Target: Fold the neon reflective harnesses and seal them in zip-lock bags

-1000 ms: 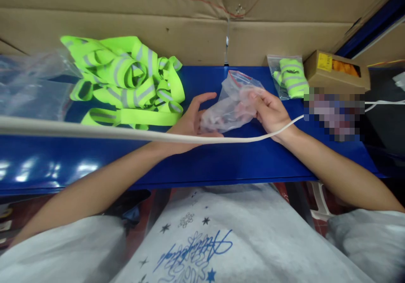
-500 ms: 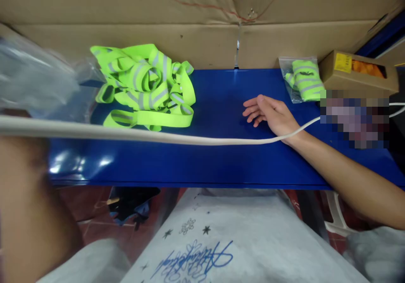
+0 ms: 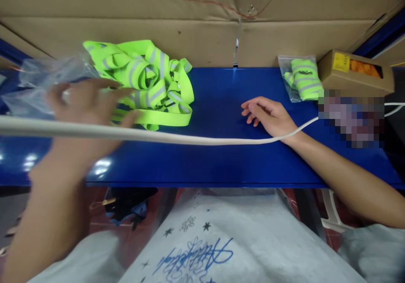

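My left hand (image 3: pixel 87 106) is smeared by motion above the left side of the blue table. Its fingers look spread, and I see nothing held in them. It is just in front of the clear plastic bags (image 3: pixel 38 91) and overlaps the near left edge of a heap of neon-yellow reflective straps (image 3: pixel 155 78); I cannot tell whether it touches them. Away to the right, my right hand (image 3: pixel 268 114) rests on the table, fingers loosely bent and apart, with nothing in it. A white cable (image 3: pixel 202 140) crosses the view in front of both wrists.
A clear bag with a folded neon-yellow strap (image 3: pixel 305 80) lies at the back right. Beside it are a cardboard box (image 3: pixel 357 78) with orange contents and a pixelated patch. Cardboard (image 3: pixel 126 30) walls the back of the blue table (image 3: pixel 215 165).
My left hand has come in from the far left toward the strap heap. Plastic that was raised and blurred at the left now lies lower on the table. My right hand has barely moved.
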The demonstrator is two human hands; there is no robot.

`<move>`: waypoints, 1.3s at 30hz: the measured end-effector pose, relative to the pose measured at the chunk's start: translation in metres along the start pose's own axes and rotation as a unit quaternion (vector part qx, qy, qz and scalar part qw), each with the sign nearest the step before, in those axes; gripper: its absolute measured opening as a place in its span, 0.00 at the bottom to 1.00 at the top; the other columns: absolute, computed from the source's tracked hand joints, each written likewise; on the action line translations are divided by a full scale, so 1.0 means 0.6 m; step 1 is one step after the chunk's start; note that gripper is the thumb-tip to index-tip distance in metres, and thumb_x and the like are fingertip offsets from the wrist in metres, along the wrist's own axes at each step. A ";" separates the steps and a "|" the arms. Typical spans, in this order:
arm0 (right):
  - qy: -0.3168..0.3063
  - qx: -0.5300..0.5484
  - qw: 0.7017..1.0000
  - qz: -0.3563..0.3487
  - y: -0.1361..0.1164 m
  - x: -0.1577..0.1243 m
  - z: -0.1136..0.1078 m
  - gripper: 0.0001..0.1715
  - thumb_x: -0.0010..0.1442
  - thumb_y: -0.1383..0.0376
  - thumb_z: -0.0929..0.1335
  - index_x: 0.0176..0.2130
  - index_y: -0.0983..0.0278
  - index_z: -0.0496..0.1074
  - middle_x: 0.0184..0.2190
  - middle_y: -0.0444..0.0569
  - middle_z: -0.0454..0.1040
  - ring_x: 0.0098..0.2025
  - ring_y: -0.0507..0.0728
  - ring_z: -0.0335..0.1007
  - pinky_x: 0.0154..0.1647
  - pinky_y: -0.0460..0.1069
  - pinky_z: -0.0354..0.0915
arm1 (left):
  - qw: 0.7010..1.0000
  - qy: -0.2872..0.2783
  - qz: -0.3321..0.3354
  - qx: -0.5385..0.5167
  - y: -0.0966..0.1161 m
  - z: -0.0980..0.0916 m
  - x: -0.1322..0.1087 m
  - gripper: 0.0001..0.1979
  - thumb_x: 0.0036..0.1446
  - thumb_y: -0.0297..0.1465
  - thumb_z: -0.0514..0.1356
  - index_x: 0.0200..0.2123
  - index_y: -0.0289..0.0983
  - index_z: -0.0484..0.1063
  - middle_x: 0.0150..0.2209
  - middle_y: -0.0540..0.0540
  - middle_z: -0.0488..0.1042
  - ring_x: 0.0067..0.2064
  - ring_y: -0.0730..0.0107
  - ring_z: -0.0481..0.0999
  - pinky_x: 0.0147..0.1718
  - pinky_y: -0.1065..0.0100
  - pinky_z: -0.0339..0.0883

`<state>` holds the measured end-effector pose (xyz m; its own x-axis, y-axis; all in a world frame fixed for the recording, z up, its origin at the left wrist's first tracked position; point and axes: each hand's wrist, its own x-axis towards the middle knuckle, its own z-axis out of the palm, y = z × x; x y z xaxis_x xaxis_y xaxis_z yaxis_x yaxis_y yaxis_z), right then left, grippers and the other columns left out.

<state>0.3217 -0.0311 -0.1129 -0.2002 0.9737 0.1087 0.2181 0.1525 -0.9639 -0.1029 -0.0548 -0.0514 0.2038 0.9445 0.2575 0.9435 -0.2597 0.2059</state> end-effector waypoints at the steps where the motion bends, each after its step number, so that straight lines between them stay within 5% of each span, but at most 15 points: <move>1: 0.000 -0.007 1.000 -0.005 0.000 -0.001 0.001 0.32 0.64 0.36 0.72 0.45 0.60 0.81 0.39 0.50 0.82 0.33 0.53 0.76 0.28 0.48 0.71 | 0.997 -0.013 0.057 0.053 0.028 0.019 0.012 0.23 0.71 0.48 0.60 0.64 0.49 0.69 0.76 0.50 0.59 0.78 0.39 0.54 0.75 0.30 0.28; 4: -0.004 -0.025 1.000 -0.014 -0.001 -0.005 0.002 0.29 0.66 0.37 0.72 0.46 0.59 0.81 0.39 0.49 0.82 0.33 0.53 0.76 0.31 0.49 0.72 | 0.981 -0.060 0.152 0.101 0.083 0.080 0.042 0.18 0.72 0.45 0.59 0.52 0.38 0.76 0.52 0.39 0.79 0.59 0.39 0.77 0.65 0.35 0.61; 6: -0.008 -0.028 0.999 -0.016 0.000 -0.005 0.003 0.29 0.67 0.37 0.72 0.45 0.58 0.81 0.39 0.49 0.82 0.33 0.53 0.76 0.32 0.49 0.72 | 0.974 -0.072 0.195 0.089 0.110 0.112 0.049 0.15 0.73 0.40 0.57 0.48 0.36 0.77 0.41 0.39 0.80 0.46 0.47 0.80 0.51 0.48 0.71; 10: -0.013 -0.025 1.000 -0.008 0.004 -0.002 0.002 0.32 0.66 0.35 0.70 0.46 0.59 0.81 0.40 0.50 0.82 0.33 0.53 0.76 0.32 0.49 0.72 | 0.937 -0.058 0.341 0.056 0.192 0.153 0.030 0.12 0.73 0.26 0.53 0.44 0.36 0.77 0.38 0.42 0.79 0.40 0.55 0.79 0.42 0.57 0.69; 13: -0.026 -0.037 0.999 -0.001 0.003 -0.001 0.002 0.32 0.68 0.37 0.70 0.49 0.60 0.80 0.42 0.51 0.83 0.35 0.53 0.77 0.36 0.50 0.74 | 0.891 -0.017 0.453 0.022 0.271 0.173 0.012 0.15 0.72 0.21 0.52 0.53 0.35 0.76 0.46 0.40 0.80 0.46 0.56 0.79 0.50 0.56 0.71; 17: -0.100 -0.102 0.989 -0.025 -0.001 -0.005 -0.001 0.32 0.64 0.45 0.75 0.59 0.61 0.77 0.50 0.52 0.83 0.38 0.55 0.78 0.41 0.51 0.75 | 0.852 -0.002 0.522 -0.029 0.354 0.185 0.001 0.18 0.74 0.21 0.52 0.60 0.36 0.73 0.57 0.41 0.78 0.55 0.60 0.78 0.56 0.60 0.70; 22: -0.187 -0.161 0.967 -0.070 0.001 -0.006 -0.015 0.29 0.62 0.59 0.74 0.62 0.60 0.75 0.47 0.49 0.83 0.33 0.53 0.75 0.35 0.48 0.70 | 0.813 0.020 0.581 -0.009 0.367 0.139 0.011 0.15 0.78 0.31 0.53 0.53 0.32 0.78 0.51 0.40 0.80 0.53 0.59 0.79 0.58 0.58 0.70; 25: -0.193 -0.193 0.958 -0.088 -0.003 -0.005 -0.022 0.23 0.64 0.64 0.70 0.58 0.63 0.78 0.45 0.50 0.83 0.35 0.53 0.76 0.37 0.48 0.69 | 0.882 0.042 0.470 -0.015 0.307 0.107 0.041 0.13 0.77 0.33 0.56 0.55 0.35 0.78 0.54 0.40 0.80 0.58 0.54 0.78 0.63 0.52 0.67; 28: -0.183 -0.231 0.946 -0.132 -0.007 -0.006 -0.021 0.17 0.68 0.63 0.69 0.53 0.64 0.81 0.45 0.52 0.82 0.37 0.54 0.77 0.39 0.49 0.69 | 0.949 -0.064 0.308 -0.030 0.217 0.102 0.080 0.26 0.68 0.40 0.67 0.66 0.43 0.71 0.63 0.38 0.73 0.64 0.44 0.74 0.65 0.45 0.66; 31: -0.211 -0.257 0.927 -0.174 -0.010 -0.013 -0.016 0.19 0.73 0.54 0.69 0.54 0.63 0.81 0.50 0.55 0.81 0.44 0.58 0.78 0.45 0.52 0.71 | 0.959 -0.131 0.190 -0.167 0.149 0.116 0.110 0.42 0.58 0.41 0.74 0.72 0.43 0.64 0.66 0.38 0.70 0.64 0.46 0.73 0.65 0.46 0.68; 35: -0.202 -0.338 0.897 -0.201 -0.013 -0.024 -0.010 0.21 0.73 0.52 0.70 0.55 0.62 0.80 0.55 0.57 0.79 0.56 0.67 0.77 0.59 0.62 0.71 | 0.914 -0.083 0.072 -0.390 0.144 0.133 0.118 0.30 0.57 0.46 0.74 0.59 0.43 0.74 0.62 0.44 0.73 0.63 0.53 0.73 0.67 0.52 0.65; 39: -0.078 -0.328 0.910 -0.243 -0.016 -0.025 -0.008 0.19 0.73 0.54 0.70 0.57 0.61 0.77 0.55 0.57 0.78 0.57 0.67 0.76 0.59 0.64 0.71 | 0.806 -0.153 -0.065 -0.567 0.190 0.144 0.101 0.23 0.55 0.44 0.74 0.50 0.42 0.77 0.47 0.48 0.79 0.48 0.61 0.80 0.52 0.62 0.74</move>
<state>0.3271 -0.0462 -0.1042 -0.5471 0.7366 0.3976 0.5804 0.6761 -0.4540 0.0398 -0.0098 -0.0937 0.3415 0.9388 -0.0452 0.1507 -0.0072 0.9885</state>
